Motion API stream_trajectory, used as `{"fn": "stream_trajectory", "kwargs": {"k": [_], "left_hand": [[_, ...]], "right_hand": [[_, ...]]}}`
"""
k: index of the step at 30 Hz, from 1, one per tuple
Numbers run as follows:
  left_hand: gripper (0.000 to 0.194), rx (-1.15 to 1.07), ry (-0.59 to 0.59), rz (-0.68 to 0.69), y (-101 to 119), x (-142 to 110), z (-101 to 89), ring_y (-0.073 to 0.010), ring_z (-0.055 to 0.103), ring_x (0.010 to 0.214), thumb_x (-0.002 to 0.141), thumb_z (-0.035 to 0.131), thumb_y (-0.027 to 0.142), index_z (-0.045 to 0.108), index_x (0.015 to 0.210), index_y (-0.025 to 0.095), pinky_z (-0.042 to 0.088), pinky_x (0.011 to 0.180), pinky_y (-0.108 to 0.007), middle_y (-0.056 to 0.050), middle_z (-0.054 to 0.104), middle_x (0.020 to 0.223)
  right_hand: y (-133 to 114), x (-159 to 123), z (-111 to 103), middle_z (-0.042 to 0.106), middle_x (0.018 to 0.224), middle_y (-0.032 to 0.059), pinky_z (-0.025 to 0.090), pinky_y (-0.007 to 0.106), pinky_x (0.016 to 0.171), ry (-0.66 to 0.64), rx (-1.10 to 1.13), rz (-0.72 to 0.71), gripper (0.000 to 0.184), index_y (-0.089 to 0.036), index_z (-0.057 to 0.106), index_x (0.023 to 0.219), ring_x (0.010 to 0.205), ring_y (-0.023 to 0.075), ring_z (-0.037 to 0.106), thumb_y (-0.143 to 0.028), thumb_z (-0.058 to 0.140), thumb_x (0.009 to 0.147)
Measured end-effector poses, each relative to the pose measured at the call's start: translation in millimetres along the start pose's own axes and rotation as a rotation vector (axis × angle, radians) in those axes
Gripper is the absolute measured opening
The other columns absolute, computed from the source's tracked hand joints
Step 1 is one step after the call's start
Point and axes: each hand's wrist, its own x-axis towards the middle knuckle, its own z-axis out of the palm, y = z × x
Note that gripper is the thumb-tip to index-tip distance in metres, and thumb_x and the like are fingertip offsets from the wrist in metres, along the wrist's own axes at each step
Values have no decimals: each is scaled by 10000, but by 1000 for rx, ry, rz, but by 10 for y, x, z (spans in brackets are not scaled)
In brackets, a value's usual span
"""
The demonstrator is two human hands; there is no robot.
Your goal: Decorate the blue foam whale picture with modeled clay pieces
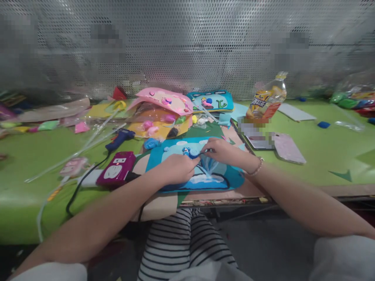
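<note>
A blue craft panel with clouds and a dark-outlined whale-like shape lies in front of me. My left hand rests over its middle, fingers pinched together. Opposite it, my right hand is also closed in a pinch, palm down above the panel. Between the two sets of fingertips runs a thin dark strand, perhaps clay. Just behind the fingers sits a small blue clay figure on the panel. My hands cover part of the picture.
A purple box with a cable and a blue glue gun lie at left. Behind are a pink decorated panel, another blue panel and clay lumps. A drink bottle and a phone are at right.
</note>
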Motion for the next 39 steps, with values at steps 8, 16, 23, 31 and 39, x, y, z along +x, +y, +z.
{"fn": "stream_trajectory", "kwargs": {"k": [8,16,23,31,39], "left_hand": [[467,1,34,8,1,6,33,-251,671,669,903,347,251,491,1338,161,297,490,-289,-113,705,788],[472,13,42,2,13,7,37,-263,665,649,916,321,258,476,1351,157,309,486,-302,-110,702,775],[496,20,19,-3,22,21,38,-271,667,659,911,318,249,437,1379,138,348,504,-307,-120,697,769],[491,19,18,4,40,26,50,-270,665,674,905,332,237,443,1369,122,391,533,-312,-126,701,787],[491,47,12,10,57,21,4,-274,669,669,909,326,240,449,1367,111,410,533,-318,-130,698,762]], "right_hand": [[-42,-23,-40,664,855,72,463,269,754,-43,-35,-24,200,-161,732,870,815,162,612,-73,558,823],[-50,-56,-65,643,885,87,464,277,756,-88,-17,-80,184,-145,712,925,851,173,603,-115,539,869],[-27,-62,-56,655,893,93,461,282,757,-97,-3,-109,194,-145,703,917,867,181,601,-97,524,859],[-102,-65,-91,679,856,70,438,262,756,-120,-32,-72,172,-149,694,861,863,173,600,-74,544,823],[-66,-75,-70,681,859,80,446,279,753,-114,-18,-117,185,-162,698,868,859,182,602,-136,515,861]]}}
